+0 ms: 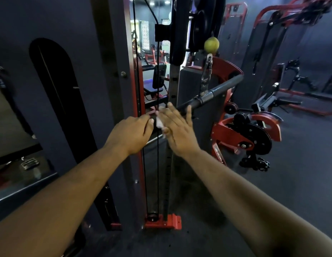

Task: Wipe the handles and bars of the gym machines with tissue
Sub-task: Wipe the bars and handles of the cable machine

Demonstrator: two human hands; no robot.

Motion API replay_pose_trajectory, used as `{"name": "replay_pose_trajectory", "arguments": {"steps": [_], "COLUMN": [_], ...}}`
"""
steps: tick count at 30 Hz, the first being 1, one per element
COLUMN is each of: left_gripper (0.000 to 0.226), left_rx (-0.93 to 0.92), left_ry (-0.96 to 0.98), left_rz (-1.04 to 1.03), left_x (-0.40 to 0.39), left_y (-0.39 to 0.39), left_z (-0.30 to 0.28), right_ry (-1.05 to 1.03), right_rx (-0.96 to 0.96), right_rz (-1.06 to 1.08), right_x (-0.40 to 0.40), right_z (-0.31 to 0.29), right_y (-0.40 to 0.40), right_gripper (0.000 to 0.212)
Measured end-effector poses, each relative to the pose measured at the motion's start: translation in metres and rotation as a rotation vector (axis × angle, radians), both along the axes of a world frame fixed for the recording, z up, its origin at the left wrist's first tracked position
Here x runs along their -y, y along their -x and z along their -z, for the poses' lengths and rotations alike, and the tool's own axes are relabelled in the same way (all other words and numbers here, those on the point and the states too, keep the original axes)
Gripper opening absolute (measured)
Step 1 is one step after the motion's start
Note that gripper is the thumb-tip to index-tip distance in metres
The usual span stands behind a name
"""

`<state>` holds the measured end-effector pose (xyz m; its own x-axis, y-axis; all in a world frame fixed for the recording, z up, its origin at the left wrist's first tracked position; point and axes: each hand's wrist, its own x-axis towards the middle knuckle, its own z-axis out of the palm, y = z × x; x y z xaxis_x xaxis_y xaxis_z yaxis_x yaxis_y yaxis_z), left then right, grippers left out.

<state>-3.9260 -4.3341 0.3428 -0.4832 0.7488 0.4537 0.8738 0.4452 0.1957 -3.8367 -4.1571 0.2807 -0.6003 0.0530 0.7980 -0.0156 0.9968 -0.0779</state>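
Dark gym floor (300,173); red machine base bracket (164,222) bolted on it.

The room is dim and bluish, the dark grey rubber floor (300,182) and walls nearly swallowing detail. The brightest light comes from small ceiling spots seen in the tall red-framed mirror strip (152,34). The wide lens bends uprights near the edges. Both hands are smeared by motion blur; the far red machines look soft.
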Motion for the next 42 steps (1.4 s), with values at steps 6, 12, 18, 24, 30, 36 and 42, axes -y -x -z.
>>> {"name": "replay_pose_trajectory", "arguments": {"steps": [6, 12, 18, 24, 30, 36, 42], "left_gripper": [0.041, 0.045, 0.040, 0.042, 0.051, 0.055, 0.063], "left_rx": [0.008, -0.036, -0.068, -0.083, -0.115, -0.124, -0.182], "left_ry": [-0.012, 0.027, 0.049, -0.142, -0.127, 0.122, 0.139], "left_rz": [0.007, -0.007, -0.027, -0.014, 0.002, 0.019, 0.011], "left_x": [-0.002, -0.004, -0.005, -0.006, -0.006, -0.007, -0.030], "left_y": [-0.005, -0.009, -0.014, -0.010, -0.005, 0.000, -0.004], "left_z": [0.004, 0.006, 0.006, 0.014, -0.002, 0.000, -0.005], "right_ry": [0.711, 1.458, 2.093, 2.285, 2.217, 2.079, 1.347], "right_rx": [-0.166, -0.400, -0.624, -0.315, -0.211, -0.427, -0.622], "right_rz": [0.158, -0.192, -0.310, -0.540, -0.558, -0.265, 0.142], "right_x": [-0.022, 0.087, 0.040, 0.129, 0.130, 0.066, -0.070], "right_z": [-0.015, -0.016, -0.076, -0.055, -0.045, -0.023, -0.055], "right_y": [0.012, 0.033, 0.018, -0.004, -0.007, -0.029, -0.021], "right_gripper": [0.053, 0.072, 0.045, 0.066, 0.054, 0.029, 0.048]}}
